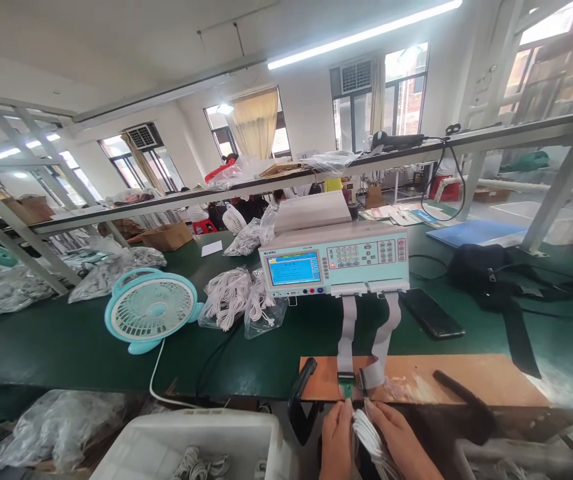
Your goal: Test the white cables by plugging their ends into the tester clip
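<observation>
A bundled white cable [367,435] lies between my hands at the front edge of the table. My left hand [337,437] is closed, its fingertips pinching one end of the cable against a small green circuit board [347,388]. My right hand [397,437] is closed too, holding the cable's other end just right of that board. The plugs themselves are mostly hidden by my fingers. Two grey ribbon cables [347,333] run from the boards up to a cable tester [336,263] with a lit blue screen.
The boards sit on a brown wooden plank [446,377], with black clamps [302,400] at its edge. A white bin [206,433] with coiled cables stands front left. Behind it are a turquoise fan [153,309] and bagged cables [227,297]. A black phone [431,313] lies right of the tester.
</observation>
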Tool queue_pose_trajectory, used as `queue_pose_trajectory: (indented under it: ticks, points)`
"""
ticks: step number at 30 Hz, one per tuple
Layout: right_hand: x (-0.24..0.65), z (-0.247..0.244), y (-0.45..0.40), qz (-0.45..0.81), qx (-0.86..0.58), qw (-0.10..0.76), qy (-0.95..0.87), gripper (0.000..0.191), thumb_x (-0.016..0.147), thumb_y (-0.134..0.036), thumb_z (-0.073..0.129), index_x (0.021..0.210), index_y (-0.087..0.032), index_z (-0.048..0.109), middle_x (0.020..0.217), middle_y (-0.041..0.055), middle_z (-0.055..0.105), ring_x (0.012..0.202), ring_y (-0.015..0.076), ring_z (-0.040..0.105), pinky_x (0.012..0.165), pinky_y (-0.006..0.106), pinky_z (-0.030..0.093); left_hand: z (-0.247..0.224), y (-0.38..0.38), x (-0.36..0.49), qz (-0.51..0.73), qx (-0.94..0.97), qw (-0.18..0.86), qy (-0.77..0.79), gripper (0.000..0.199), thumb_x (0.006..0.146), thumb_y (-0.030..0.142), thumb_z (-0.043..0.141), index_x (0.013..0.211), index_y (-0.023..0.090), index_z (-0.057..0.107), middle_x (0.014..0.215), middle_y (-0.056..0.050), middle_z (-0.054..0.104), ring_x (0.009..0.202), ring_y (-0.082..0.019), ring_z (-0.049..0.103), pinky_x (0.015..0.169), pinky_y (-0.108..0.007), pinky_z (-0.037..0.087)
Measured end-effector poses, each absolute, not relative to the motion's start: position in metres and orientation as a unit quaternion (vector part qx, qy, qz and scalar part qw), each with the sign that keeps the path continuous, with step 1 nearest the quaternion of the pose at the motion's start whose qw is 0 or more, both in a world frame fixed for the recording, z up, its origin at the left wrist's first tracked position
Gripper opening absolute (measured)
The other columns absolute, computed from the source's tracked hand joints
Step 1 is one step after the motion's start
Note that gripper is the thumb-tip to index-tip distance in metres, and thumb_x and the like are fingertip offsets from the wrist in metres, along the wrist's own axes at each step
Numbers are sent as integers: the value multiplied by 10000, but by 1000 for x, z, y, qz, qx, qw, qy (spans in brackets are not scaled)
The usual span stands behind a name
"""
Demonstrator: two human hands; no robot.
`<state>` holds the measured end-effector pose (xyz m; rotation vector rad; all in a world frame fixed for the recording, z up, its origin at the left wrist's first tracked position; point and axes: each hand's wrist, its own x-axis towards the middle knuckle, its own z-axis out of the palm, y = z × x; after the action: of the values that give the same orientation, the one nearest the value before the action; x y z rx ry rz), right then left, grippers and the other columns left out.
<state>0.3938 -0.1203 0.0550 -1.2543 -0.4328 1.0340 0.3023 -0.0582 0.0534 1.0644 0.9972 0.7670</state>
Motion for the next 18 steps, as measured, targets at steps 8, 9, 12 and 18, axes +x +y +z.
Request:
queue_pose_trajectory:
  ticks: [8, 9, 12, 18]
  points:
    - [383, 61, -118, 402, -602, 654, -219, 513, 572, -677, 630, 562, -181, 500, 544, -15, 469, 557, 142, 424, 529, 254, 351, 64, -61, 302, 336, 522, 662, 421, 420, 637, 574, 640, 583, 164, 565, 562, 4, 524, 599, -157, 477, 595, -259, 375]
    - [379, 60, -121, 386, -615, 649, -228, 515, 586, -678, 618, 550, -186, 469, 539, -24, 438, 557, 135, 404, 527, 250, 344, 64, -65, 300, 327, 534, 662, 412, 414, 659, 563, 628, 583, 162, 562, 564, 7, 521, 592, -149, 469, 584, -251, 369]
    - [378, 56, -145, 388, -644, 604, -264, 500, 672, -655, 554, 549, -197, 396, 536, -49, 362, 535, 112, 347, 503, 236, 310, 62, -81, 291, 259, 565, 684, 381, 394, 713, 525, 601, 585, 156, 546, 544, 24, 494, 532, -117, 440, 526, -231, 347]
    - [452, 47, -252, 401, -756, 359, -372, 383, 787, -478, 495, 541, -189, 443, 528, -28, 409, 518, 124, 396, 528, 255, 315, 72, -103, 279, 140, 366, 819, 419, 432, 749, 584, 522, 647, 165, 521, 491, 33, 496, 356, -83, 390, 352, -194, 252]
